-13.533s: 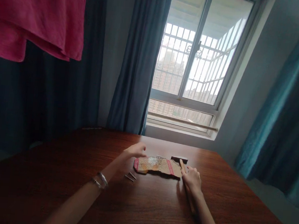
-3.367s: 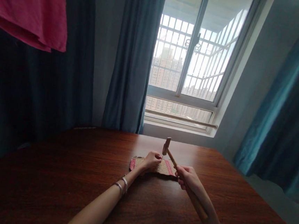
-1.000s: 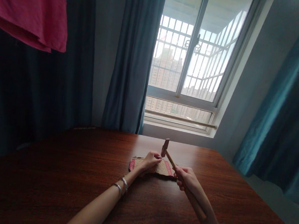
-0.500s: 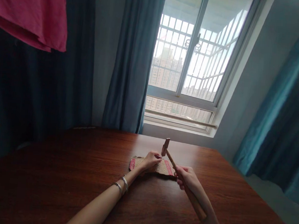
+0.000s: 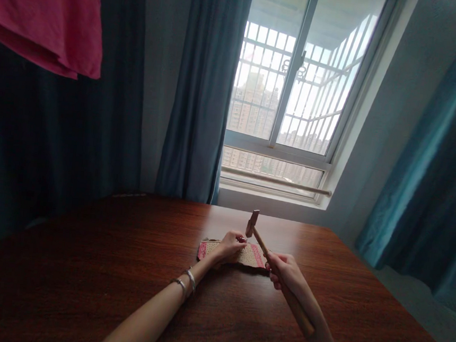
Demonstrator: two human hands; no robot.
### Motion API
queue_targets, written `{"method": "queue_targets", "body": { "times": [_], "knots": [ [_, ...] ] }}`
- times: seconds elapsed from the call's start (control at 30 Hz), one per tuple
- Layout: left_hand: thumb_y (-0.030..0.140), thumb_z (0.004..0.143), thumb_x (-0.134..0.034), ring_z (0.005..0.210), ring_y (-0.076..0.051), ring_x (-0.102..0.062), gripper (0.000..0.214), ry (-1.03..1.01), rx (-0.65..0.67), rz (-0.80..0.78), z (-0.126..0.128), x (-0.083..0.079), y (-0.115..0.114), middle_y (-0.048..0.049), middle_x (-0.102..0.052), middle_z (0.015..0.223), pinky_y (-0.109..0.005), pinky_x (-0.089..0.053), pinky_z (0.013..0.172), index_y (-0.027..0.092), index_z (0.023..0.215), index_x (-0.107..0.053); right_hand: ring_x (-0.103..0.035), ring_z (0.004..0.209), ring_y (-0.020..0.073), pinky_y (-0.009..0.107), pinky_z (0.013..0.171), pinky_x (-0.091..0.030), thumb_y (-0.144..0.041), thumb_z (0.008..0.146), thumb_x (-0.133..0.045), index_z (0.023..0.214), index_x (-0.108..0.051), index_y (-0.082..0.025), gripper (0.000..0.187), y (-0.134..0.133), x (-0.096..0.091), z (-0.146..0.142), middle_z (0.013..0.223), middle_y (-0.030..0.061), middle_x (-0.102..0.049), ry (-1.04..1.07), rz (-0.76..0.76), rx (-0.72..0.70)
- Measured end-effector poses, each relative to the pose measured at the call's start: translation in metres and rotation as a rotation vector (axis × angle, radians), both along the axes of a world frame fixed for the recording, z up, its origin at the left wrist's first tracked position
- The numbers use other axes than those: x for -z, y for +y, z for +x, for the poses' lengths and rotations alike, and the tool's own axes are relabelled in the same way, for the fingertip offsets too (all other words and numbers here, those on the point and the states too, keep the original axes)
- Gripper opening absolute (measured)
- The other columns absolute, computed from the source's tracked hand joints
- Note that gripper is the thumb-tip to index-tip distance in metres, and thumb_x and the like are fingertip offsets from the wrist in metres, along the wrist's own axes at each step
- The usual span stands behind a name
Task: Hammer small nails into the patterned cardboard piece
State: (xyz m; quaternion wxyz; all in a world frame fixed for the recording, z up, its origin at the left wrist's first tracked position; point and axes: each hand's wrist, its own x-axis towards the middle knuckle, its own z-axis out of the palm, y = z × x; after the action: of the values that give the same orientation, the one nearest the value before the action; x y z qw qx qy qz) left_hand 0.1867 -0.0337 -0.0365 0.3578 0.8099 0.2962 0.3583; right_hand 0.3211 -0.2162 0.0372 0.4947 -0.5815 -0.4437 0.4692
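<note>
With the left hand (image 5: 230,247) we pinch a nail (image 5: 246,240), mostly hidden, at the fingertips. With the right hand (image 5: 288,273) we grasp the hammer (image 5: 261,243) by its handle. Its head sits forward and left of the right hand, just above the nail; we cannot determine contact. Below the left hand we see the board (image 5: 253,258), extending to both sides and resting on the table (image 5: 84,265).

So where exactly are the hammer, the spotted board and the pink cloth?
Hammer (image 5: 260,242): head view, on the handle's upper part.
Spotted board (image 5: 246,257): head view, on its patterned face.
Pink cloth (image 5: 53,17): head view, mid-cloth.
</note>
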Motion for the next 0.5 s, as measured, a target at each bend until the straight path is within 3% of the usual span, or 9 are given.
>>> {"method": "queue_targets", "body": {
  "times": [0.5],
  "knots": [
    [0.029,0.064,-0.059,0.062,-0.014,-0.052,0.021,0.041,-0.008,-0.012,0.0007,0.0017,0.0019,-0.0031,-0.062,0.065,-0.021,-0.034,0.055,0.009,0.068,-0.066,-0.037,0.035,0.0036,0.017,0.029,-0.023,-0.056,0.061,-0.059,0.062,-0.047,-0.016,0.042,0.0017,0.0021,0.0023,0.054,-0.0041,-0.046,0.01,0.0,0.003]
  ]
}}
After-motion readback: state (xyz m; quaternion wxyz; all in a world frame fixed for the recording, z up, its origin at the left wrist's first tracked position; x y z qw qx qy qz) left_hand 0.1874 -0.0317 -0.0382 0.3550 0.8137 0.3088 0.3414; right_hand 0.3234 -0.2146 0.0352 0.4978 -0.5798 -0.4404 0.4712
